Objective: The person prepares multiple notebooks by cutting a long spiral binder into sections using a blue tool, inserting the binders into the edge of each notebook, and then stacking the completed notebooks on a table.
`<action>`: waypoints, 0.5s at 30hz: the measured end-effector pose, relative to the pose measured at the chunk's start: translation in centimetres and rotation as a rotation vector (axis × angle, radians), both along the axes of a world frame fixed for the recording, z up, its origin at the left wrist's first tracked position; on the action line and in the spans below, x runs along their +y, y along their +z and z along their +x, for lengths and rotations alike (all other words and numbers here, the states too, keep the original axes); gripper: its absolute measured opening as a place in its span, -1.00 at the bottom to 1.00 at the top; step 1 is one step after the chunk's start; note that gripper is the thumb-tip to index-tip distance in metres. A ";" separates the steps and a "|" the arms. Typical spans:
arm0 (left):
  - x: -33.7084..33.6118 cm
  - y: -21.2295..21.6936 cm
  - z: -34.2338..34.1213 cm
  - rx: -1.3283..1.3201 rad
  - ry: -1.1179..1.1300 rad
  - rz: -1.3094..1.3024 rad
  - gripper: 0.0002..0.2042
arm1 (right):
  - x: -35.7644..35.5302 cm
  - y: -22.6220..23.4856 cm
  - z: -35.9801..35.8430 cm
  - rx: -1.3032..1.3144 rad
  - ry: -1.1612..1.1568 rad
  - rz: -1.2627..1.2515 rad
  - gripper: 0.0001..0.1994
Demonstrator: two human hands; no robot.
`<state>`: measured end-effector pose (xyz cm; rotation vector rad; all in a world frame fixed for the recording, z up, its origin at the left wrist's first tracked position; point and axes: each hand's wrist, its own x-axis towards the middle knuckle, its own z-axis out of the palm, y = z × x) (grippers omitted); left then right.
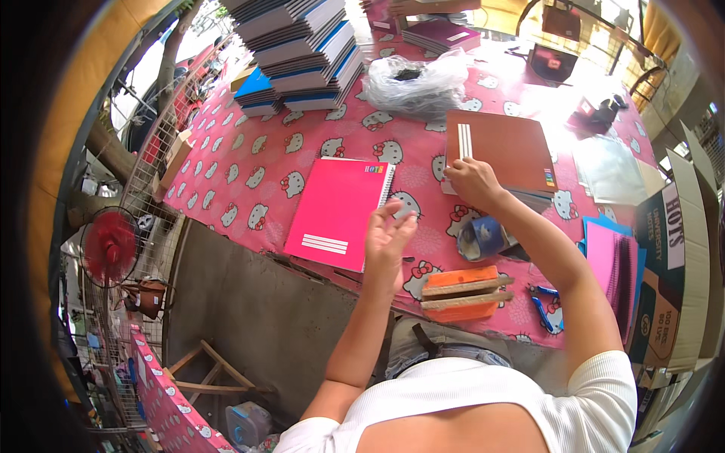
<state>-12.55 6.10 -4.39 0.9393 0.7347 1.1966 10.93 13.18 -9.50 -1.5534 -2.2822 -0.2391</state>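
My left hand (387, 240) is raised over the right edge of a bright pink spiral notebook (328, 208), its fingers apart and nothing in them. The notebook lies flat, with white label lines near its lower edge. To the right, my right hand (474, 183) has its fingers curled at the lower left corner of a brown-covered notebook (510, 147). More pages or notebooks show under that brown cover's near edge. Just below the right hand a blue round container (487, 237) lies on its side.
Nearby are an orange block with brown strips (464, 293), blue-handled pliers (541, 306), purple and blue covers (604, 260) and a cardboard box (664, 257). Farther back stand tall notebook stacks (302, 57) and a clear plastic bag (423, 84). Another person's arm (430, 6) shows at the far edge.
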 end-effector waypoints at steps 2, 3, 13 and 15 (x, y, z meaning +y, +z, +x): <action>-0.3 -1.2 1.4 0.024 -0.060 -0.101 -0.66 | 0.6 1.9 0.4 -0.006 0.009 -0.143 -0.88; -0.2 -1.4 2.2 0.036 -0.099 -0.150 -0.65 | 0.9 1.9 1.8 0.102 0.094 -0.159 -0.80; 4.4 -6.4 3.9 -0.036 -0.035 -0.313 -0.69 | -15.4 6.0 -3.4 0.438 0.347 -0.075 -0.58; 1.7 -1.6 5.2 0.086 -0.077 0.124 -0.67 | -17.9 6.2 1.8 0.811 0.058 0.128 -0.50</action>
